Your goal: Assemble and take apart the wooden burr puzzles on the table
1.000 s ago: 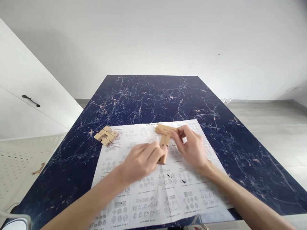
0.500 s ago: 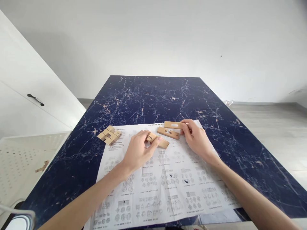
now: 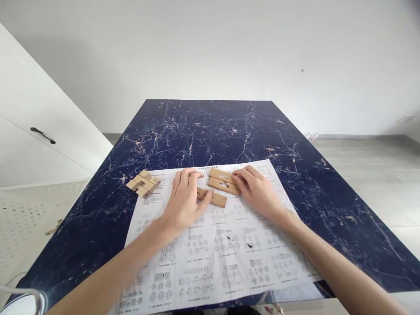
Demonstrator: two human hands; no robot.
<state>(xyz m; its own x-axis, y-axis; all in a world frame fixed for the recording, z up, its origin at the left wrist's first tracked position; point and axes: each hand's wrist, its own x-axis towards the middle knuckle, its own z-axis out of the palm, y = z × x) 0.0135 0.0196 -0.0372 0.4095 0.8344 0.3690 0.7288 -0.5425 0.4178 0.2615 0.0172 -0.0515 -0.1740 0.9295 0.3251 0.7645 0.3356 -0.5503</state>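
My left hand (image 3: 187,197) is over the sheet with thumb and forefinger apart. Between them lies a notched wooden puzzle piece (image 3: 219,200), its left part partly hidden by the hand; the thumb rests against it. My right hand (image 3: 257,186) pinches the right end of a wooden piece with a long slot (image 3: 215,173). Right against that piece, on its near side, lies another wooden piece with a shaped cutout (image 3: 215,183). Farther left, several interlocking wooden pieces (image 3: 144,183) form a flat cluster at the sheet's upper left corner.
Under everything is a creased printed diagram sheet (image 3: 203,245) on a dark blue marbled table (image 3: 197,131). A white perforated basket (image 3: 22,214) stands left of the table, beside a white cabinet (image 3: 33,105). A round shiny object (image 3: 24,304) sits at the lower left.
My right hand has moved left, bringing the slotted piece flush alongside the cutout piece. My left hand's fingers have lifted off the notched piece, which now lies lower on the sheet.
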